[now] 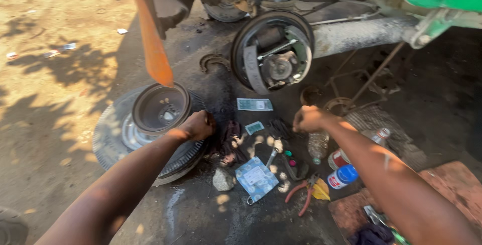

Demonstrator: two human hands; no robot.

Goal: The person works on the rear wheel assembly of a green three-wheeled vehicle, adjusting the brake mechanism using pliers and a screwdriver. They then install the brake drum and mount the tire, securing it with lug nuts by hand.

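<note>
The dark rag (230,142) is a crumpled piece of cloth with some reddish folds, and it lies on the oily ground (201,215) just beside the right edge of the tyre (113,139). The left hand (198,125) is stretched forward with the arm almost straight, the fingers curled into a loose fist at the tyre's edge, touching the left end of the rag; if it really grips the cloth, I cannot tell. The right hand (307,118) is also closed like a fist, held above the ground in front of the open brake assembly (273,51) of the vehicle; what is inside the fist is hidden. On the tyre rests a round brake drum (160,108), its hollow side up, with a little dust and a small pale spot inside. Between the two hands lie a green-white flat packet (254,104) and a smaller card (254,127). Nearer to the person there is a stone (222,179), a blue patterned packet (256,177), pliers with red handles (301,192) and a yellow scrap (321,190). Under the right forearm stand a clear plastic bottle (318,145), a red can (337,158) and a white container with a blue lid (342,176); the contents of these I cannot see.
</note>
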